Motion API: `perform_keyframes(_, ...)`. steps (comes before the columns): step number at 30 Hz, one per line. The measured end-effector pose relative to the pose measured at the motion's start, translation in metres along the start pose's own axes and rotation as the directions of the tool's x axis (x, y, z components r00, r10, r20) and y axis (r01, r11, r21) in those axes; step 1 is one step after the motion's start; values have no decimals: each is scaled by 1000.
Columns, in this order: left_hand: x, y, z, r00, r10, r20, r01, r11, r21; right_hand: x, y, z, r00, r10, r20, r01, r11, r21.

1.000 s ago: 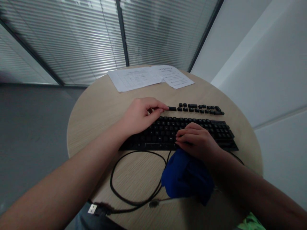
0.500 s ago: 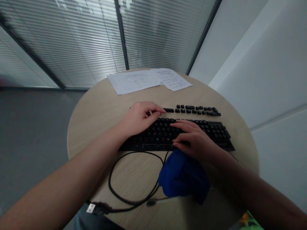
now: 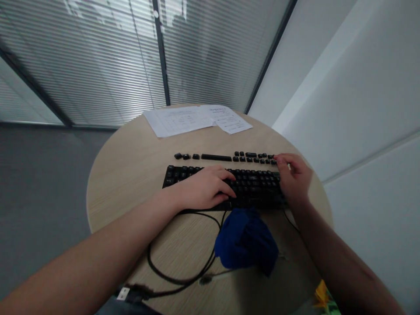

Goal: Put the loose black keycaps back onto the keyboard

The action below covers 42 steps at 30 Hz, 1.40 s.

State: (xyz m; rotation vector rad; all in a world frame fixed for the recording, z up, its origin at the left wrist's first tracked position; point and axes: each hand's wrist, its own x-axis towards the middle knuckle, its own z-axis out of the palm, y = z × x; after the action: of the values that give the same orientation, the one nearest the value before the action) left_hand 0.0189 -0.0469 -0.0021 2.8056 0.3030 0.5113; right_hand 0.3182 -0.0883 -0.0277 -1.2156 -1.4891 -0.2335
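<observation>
A black keyboard [image 3: 256, 186] lies across the round table, with bare patches along its near rows. My left hand [image 3: 208, 186] rests over its middle, fingers apart and holding nothing. Beyond the keyboard runs a line of loose black keycaps [image 3: 251, 155], among them a long spacebar keycap [image 3: 216, 157]. At the right end of that line is my right hand [image 3: 293, 173], thumb and index finger pinched on a small keycap [image 3: 274, 157]; the fingers partly cover it. Just in front of the keyboard sits a bunched blue cloth [image 3: 246, 240].
Printed papers [image 3: 183, 120] lie at the table's far edge. A looped black cable [image 3: 149, 258] with a USB plug [image 3: 124, 293] is at the front left. A small brush [image 3: 206, 280] lies by the cloth. Something yellow and green [image 3: 323, 295] shows at lower right.
My right hand has gone from the keyboard's middle to the right end of the keycap line. My left hand has come from the spacebar keycap back onto the keyboard. The view has shifted slightly.
</observation>
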Motion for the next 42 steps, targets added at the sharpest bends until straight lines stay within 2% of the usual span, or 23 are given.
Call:
perform_keyframes(3, -1, 0, 5, 1000, -20, 0, 20, 999, 50, 4, 2, 3, 997, -54, 53, 58, 995, -83)
perform_keyframes(6, -2, 2, 6, 999, -14, -29, 16, 998, 64, 19, 3, 12, 961, -149, 232, 186, 972, -146)
perform_keyframes(9, -1, 4, 6, 999, -19, -33, 22, 996, 88, 42, 8, 31, 876, -142, 461, 241, 956, -165)
perform_keyframes(11, -1, 4, 6, 999, -37, -12, 38, 994, 104, 58, 15, 47, 799, -49, 599, 213, 955, -206)
perform_keyframes(13, -1, 3, 6, 999, -51, 2, 51, 993, 107, 72, 21, 64, 725, 56, 687, 179, 947, -266)
perform_keyframes(15, -1, 2, 6, 998, -61, 10, 60, 993, 102, 83, 27, 79, 675, 115, 729, 167, 938, -303)
perform_keyframes(18, -3, 1, 5, 998, -67, 8, 66, 994, 92, 91, 32, 94, 617, 123, 777, 174, 942, -287)
perform_keyframes(21, -4, 1, 3, 997, -75, 7, 74, 993, 89, 93, 33, 100, 562, 138, 816, 176, 943, -281)
perform_keyframes(26, -5, 1, -1, 995, -100, 18, 99, 993, 64, 93, 33, 109, 502, 162, 850, 175, 943, -283)
perform_keyframes(28, -4, 0, -2, 994, -104, 25, 102, 993, 62, 94, 31, 113, 501, 173, 848, 169, 941, -292)
perform_keyframes(30, -5, 0, -3, 994, -106, 36, 104, 993, 60, 96, 26, 112, 524, 188, 831, 160, 936, -312)
perform_keyframes(31, -5, 0, -3, 994, -106, 39, 104, 993, 57, 97, 23, 109, 546, 189, 816, 156, 934, -320)
perform_keyframes(33, -5, 0, -5, 994, -105, 40, 102, 993, 53, 97, 13, 95, 620, 160, 769, 139, 941, -308)
perform_keyframes(35, -4, -1, -7, 994, -103, 48, 100, 993, 55, 90, 0, 72, 703, 102, 703, 98, 966, -239)
perform_keyframes(37, -3, -1, -9, 992, -107, 60, 103, 993, 57, 74, -15, 45, 747, 65, 662, 30, 991, -130)
perform_keyframes(39, -2, -1, -10, 992, -108, 72, 105, 993, 48, 52, -29, 21, 752, 47, 657, -30, 999, -37)
perform_keyframes(42, -1, -2, -10, 991, -100, 87, 98, 995, 34, 18, -46, -1, 713, -2, 701, -49, 997, 52)
